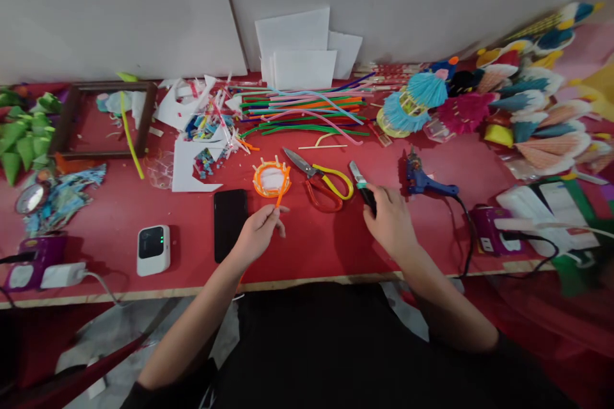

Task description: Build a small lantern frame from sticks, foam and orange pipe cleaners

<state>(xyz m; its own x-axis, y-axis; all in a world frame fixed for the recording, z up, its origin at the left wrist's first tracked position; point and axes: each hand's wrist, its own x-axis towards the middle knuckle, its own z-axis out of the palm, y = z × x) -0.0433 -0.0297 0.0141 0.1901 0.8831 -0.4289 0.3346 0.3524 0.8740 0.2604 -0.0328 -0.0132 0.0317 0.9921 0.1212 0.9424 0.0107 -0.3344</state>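
Observation:
My left hand (pixel 261 230) pinches the loose end of an orange pipe cleaner that leads up to an orange ring with small pale pegs (pixel 272 179) lying on the red table (pixel 307 249). My right hand (pixel 389 220) closes round the black handle of a small tool with a silver tip and teal band (pixel 361 180), resting on the table. Scissors with red and yellow handles (pixel 322 184) lie between the two hands. A black phone (pixel 230 223) lies just left of my left hand.
A blue glue gun (pixel 425 180) with its cord sits right of my right hand. Coloured pipe cleaners (pixel 307 112) and white sheets (pixel 302 51) lie at the back. Paper scraps (pixel 201 124), a wooden frame (pixel 103 118), fringed paper ornaments (pixel 480 99), a white device (pixel 153 249) and power strips surround the area.

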